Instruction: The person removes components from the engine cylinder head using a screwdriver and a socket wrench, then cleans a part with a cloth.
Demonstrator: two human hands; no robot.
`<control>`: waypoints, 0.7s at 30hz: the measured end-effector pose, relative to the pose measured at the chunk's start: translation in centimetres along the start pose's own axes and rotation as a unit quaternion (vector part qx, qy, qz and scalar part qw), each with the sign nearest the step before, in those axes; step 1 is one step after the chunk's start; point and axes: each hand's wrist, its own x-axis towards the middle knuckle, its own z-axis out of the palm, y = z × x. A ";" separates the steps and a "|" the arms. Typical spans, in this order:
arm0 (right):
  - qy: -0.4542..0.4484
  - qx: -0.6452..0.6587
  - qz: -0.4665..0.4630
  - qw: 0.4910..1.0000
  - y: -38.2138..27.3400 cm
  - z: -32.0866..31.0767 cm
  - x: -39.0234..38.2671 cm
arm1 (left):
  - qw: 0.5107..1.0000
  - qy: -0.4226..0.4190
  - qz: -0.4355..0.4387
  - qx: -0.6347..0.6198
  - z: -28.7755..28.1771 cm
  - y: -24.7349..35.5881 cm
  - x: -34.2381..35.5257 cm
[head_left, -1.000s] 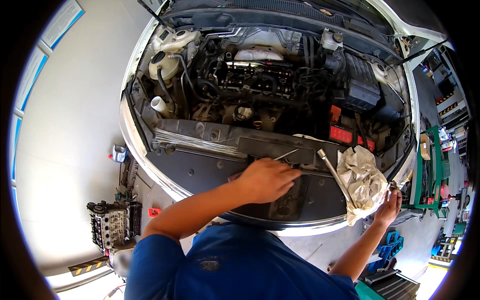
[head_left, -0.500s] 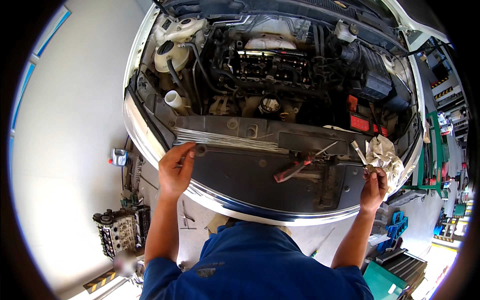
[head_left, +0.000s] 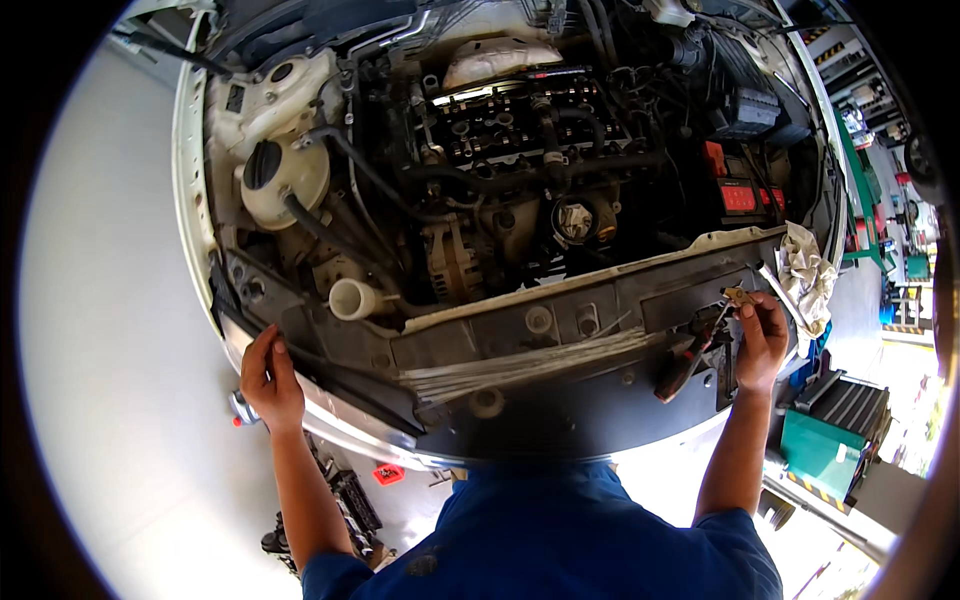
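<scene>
Blue sleeves (head_left: 742,552) below an exposed engine (head_left: 530,130).
Left hand (head_left: 274,388) by the white bumper (head_left: 345,425), fingers nearly meeting, whether around anything I cannot tell; thin rods (head_left: 530,365) and a screwdriver (head_left: 682,373) on the black panel (head_left: 540,420); small metal part (head_left: 738,296) gripped in the right hand's (head_left: 764,348) fingers near the screwdriver; then a rag (head_left: 805,275).

We had swung our left hand (head_left: 272,382) from over the red-handled screwdriver (head_left: 682,372), past the thin metal rods (head_left: 520,365), out to the car's white front edge (head_left: 345,422). Our right hand (head_left: 762,340) had shifted inward from the crumpled cloth (head_left: 808,265), bringing its small metal part (head_left: 738,297) near the screwdriver's tip.
</scene>
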 end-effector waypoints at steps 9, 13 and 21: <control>-0.109 -0.189 0.044 0.975 -0.6 8.7 6.8 | 0.997 -0.038 0.052 0.041 1.3 -1.3 0.1; -0.237 -0.218 0.047 0.946 0.3 11.9 9.7 | 0.994 -0.051 0.058 0.079 0.9 -1.2 -0.1; -0.351 -0.335 -0.030 0.874 2.2 14.5 11.1 | 0.991 -0.072 0.048 0.098 0.3 -1.6 -0.4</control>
